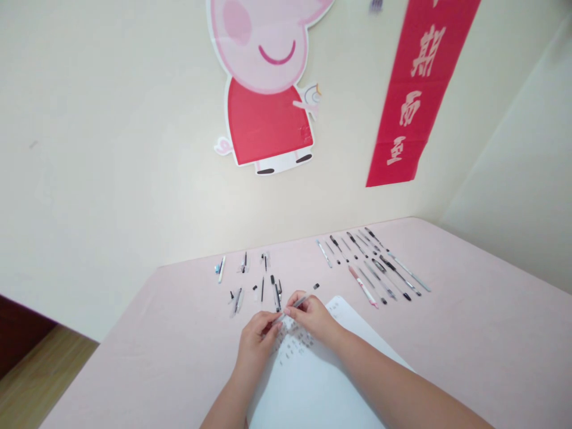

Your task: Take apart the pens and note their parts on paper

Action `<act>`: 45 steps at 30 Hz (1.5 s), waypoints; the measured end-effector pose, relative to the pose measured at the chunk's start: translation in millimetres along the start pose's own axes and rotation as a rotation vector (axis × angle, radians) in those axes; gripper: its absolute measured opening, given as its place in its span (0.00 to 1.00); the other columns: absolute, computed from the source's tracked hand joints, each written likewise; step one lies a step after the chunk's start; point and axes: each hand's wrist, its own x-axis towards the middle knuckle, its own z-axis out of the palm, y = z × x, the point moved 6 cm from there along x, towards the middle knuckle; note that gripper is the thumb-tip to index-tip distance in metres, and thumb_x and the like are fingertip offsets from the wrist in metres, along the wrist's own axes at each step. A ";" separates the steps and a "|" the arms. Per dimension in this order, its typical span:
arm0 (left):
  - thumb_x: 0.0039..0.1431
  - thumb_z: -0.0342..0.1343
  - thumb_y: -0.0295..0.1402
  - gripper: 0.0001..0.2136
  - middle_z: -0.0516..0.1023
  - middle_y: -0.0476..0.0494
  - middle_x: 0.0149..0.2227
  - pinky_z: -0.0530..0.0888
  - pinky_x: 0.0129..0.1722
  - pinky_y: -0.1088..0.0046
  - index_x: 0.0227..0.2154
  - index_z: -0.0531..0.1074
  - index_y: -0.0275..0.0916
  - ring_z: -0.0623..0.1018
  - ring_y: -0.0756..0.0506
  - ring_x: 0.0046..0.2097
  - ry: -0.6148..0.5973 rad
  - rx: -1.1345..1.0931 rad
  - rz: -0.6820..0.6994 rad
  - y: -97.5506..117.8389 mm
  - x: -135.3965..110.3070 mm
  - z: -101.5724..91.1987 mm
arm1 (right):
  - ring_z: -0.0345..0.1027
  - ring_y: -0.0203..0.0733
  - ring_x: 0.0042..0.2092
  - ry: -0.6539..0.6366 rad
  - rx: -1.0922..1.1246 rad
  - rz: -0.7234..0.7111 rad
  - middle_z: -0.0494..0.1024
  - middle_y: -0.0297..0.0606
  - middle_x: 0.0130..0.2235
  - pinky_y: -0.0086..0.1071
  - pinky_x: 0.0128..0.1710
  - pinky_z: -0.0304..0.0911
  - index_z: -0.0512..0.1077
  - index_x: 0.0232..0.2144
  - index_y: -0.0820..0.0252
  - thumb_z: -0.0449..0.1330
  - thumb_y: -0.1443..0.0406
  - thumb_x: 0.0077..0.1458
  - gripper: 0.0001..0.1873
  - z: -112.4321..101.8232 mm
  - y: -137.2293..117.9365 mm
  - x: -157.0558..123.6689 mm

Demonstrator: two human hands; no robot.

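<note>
Both my hands meet over a white sheet of paper (pixel 313 381) with scribbles on it. My left hand (pixel 257 338) and my right hand (pixel 313 314) pinch the two ends of a slim clear pen (pixel 291 306), fingers closed on it. Just beyond my hands lie loose pen parts (pixel 273 287): barrels, refills and small caps. A small black cap (pixel 316 286) lies by my right hand.
A row of several whole pens (pixel 375 265) lies at the right rear of the pink table (pixel 469 333). More pen pieces (pixel 220 268) sit at the left rear. A cream wall with a pink pig cutout (pixel 268 89) and a red banner (pixel 413 95) stands behind.
</note>
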 end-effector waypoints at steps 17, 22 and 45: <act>0.51 0.53 0.35 0.09 0.75 0.45 0.26 0.70 0.30 0.71 0.31 0.77 0.40 0.73 0.46 0.30 0.016 0.059 0.009 8.7 -0.8 -4.3 | 0.57 0.28 0.17 -0.045 0.129 0.046 0.66 0.28 0.17 0.24 0.19 0.56 0.66 0.23 0.62 0.58 0.47 0.45 0.23 2.8 7.8 0.5; 0.52 0.53 0.35 0.10 0.75 0.45 0.26 0.70 0.29 0.71 0.32 0.77 0.40 0.74 0.46 0.29 0.002 0.071 0.014 9.0 -0.9 -3.9 | 0.58 0.28 0.17 -0.055 0.145 0.044 0.66 0.28 0.17 0.24 0.19 0.56 0.66 0.24 0.63 0.59 0.49 0.46 0.22 3.5 8.8 1.0; 0.53 0.52 0.36 0.10 0.75 0.44 0.27 0.70 0.30 0.71 0.33 0.77 0.40 0.73 0.47 0.30 -0.016 0.080 0.030 2.2 -1.4 -2.5 | 0.58 0.28 0.17 -0.044 0.193 0.098 0.66 0.27 0.16 0.24 0.18 0.57 0.66 0.23 0.62 0.61 0.48 0.42 0.22 6.3 7.1 -0.2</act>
